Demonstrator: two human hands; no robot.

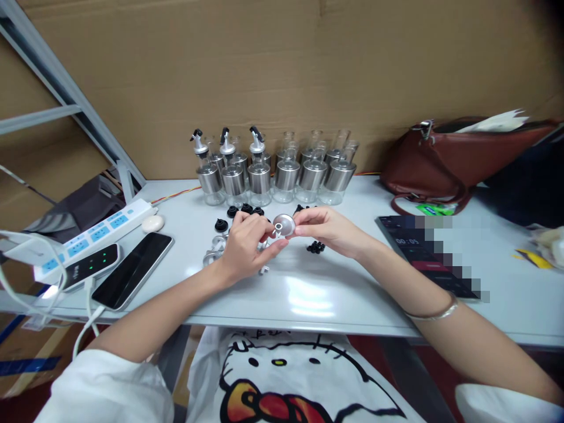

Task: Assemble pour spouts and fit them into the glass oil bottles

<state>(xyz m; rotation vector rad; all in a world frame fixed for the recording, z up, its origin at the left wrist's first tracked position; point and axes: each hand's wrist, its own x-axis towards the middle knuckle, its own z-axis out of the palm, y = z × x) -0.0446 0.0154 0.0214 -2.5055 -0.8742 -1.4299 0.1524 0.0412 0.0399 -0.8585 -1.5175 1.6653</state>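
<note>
My left hand (247, 244) and my right hand (328, 229) meet over the middle of the white table (308, 294). Both pinch a round silver metal cap (284, 225) between their fingertips; a small clear ring shows at its left side. Under my left hand lie several more silver caps (215, 249). Small black stoppers (240, 210) sit just behind my hands, and a little heap of black rings (315, 247) lies below my right hand.
Glass and steel dispenser bottles (273, 173) stand in rows at the back, three with black spouts. A power strip (94, 235), a power bank (90, 265) and a phone (132, 269) lie left. A tablet (429, 255) and a brown bag (462, 155) are right.
</note>
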